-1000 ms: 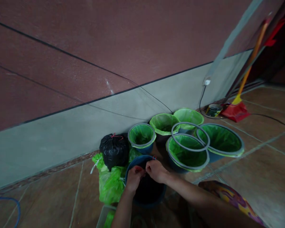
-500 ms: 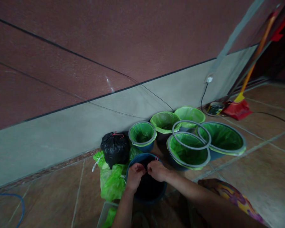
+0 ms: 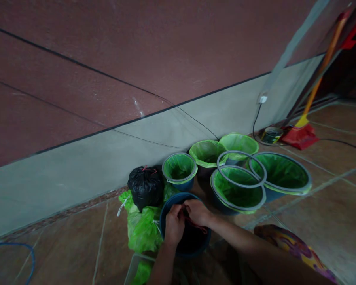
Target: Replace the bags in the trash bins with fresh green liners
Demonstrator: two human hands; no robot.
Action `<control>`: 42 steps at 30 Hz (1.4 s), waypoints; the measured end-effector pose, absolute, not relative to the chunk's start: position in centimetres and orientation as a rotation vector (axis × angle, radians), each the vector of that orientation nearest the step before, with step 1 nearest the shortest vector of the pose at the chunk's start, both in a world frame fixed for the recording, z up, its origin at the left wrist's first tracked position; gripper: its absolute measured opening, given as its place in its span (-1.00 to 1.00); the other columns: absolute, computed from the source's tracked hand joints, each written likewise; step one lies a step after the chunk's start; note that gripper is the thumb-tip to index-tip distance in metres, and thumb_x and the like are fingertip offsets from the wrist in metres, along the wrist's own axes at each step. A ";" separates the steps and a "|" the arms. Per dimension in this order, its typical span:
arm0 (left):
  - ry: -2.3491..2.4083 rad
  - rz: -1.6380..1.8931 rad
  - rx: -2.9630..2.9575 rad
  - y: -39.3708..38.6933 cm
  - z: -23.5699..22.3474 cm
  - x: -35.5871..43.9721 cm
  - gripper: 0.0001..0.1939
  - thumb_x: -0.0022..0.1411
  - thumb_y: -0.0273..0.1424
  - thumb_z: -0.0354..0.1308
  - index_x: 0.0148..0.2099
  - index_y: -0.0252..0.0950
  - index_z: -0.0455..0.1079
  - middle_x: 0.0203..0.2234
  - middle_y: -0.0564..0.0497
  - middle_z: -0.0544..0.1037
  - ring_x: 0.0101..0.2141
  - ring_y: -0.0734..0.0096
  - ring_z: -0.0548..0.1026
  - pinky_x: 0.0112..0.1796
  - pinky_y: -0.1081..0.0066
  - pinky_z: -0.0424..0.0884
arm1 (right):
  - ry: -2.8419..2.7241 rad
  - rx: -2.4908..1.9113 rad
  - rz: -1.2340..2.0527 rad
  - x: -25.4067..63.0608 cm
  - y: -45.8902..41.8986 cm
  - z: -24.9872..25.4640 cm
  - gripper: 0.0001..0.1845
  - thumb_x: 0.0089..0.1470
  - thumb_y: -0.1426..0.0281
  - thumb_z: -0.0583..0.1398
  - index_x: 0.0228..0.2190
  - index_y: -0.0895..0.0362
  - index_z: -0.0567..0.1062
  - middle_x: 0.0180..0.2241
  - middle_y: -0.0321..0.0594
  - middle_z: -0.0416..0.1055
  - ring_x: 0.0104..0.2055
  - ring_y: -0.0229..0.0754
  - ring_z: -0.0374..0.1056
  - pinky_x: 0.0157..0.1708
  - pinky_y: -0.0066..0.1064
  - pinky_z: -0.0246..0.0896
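Left hand [image 3: 174, 225] and right hand [image 3: 198, 213] meet over mouth of blue bucket [image 3: 169, 204], near side of scene. Fingertips of both appear pinched together on red cord [image 3: 199, 227]; exact grip partly hidden. Cord tail trails right, inside bucket outline. Best practice: brace wrists, keep tension even, free tail from knuckles. Knotted black garbage bag [image 3: 145, 189] sits far left, apart from hands.

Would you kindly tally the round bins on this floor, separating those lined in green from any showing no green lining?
Green-lined bins: 5
Blue bin with no green lining showing: 1
Total: 6
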State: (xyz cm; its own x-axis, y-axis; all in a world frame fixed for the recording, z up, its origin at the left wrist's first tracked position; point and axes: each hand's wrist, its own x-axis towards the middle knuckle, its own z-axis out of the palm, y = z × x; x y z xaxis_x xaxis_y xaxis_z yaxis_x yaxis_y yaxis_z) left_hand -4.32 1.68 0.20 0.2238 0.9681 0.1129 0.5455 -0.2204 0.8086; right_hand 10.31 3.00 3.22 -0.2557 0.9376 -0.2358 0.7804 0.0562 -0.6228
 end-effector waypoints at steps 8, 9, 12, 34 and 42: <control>1.467 0.983 1.844 1.2 0.2 -3.7 -0.68 0.26 -0.47 -0.06 0.01 -0.25 0.39 -0.17 -0.09 0.51 -0.13 0.31 0.47 -0.05 0.28 0.38 | -1.772 -1.616 1.469 9.7 3.7 1.1 -0.69 0.10 0.52 -0.04 -0.50 0.21 0.46 -0.61 -0.26 0.38 -0.58 -0.32 0.31 -0.60 -0.54 0.13; 1.476 0.975 1.850 1.2 0.1 -3.7 -0.68 0.26 -0.47 -0.06 0.01 -0.26 0.38 -0.17 -0.09 0.51 -0.14 0.31 0.47 -0.05 0.28 0.38 | -1.716 -1.613 1.514 9.6 3.7 0.8 -0.70 0.08 0.52 -0.04 -0.52 0.20 0.45 -0.63 -0.28 0.35 -0.61 -0.32 0.29 -0.63 -0.55 0.12; 1.481 0.937 1.866 1.2 -0.1 -3.9 -0.70 0.27 -0.46 -0.06 -0.02 -0.27 0.39 -0.20 -0.10 0.50 -0.16 0.30 0.47 -0.08 0.28 0.38 | -1.617 -1.614 1.545 9.6 3.7 0.4 -0.73 0.04 0.54 -0.02 -0.54 0.18 0.42 -0.66 -0.32 0.32 -0.62 -0.32 0.29 -0.64 -0.55 0.15; 1.528 0.819 1.841 1.5 0.0 -4.2 -0.79 0.24 -0.41 0.00 -0.34 -0.24 0.46 -0.40 -0.04 0.54 -0.34 0.31 0.47 -0.27 0.36 0.28 | -2.299 -1.688 0.645 10.6 3.1 4.1 -0.64 0.13 0.54 -0.03 -0.13 0.26 0.47 -0.12 -0.02 0.48 -0.09 -0.10 0.40 -0.09 -0.37 0.21; 1.568 0.722 1.962 1.5 0.0 -4.4 -0.78 0.27 -0.41 -0.02 -0.32 -0.24 0.46 -0.39 -0.04 0.55 -0.35 0.35 0.47 -0.28 0.39 0.28 | -2.287 -1.626 0.926 11.3 3.5 3.5 -0.69 0.14 0.42 0.01 -0.27 0.16 0.55 -0.20 -0.11 0.52 -0.13 -0.15 0.40 -0.11 -0.39 0.18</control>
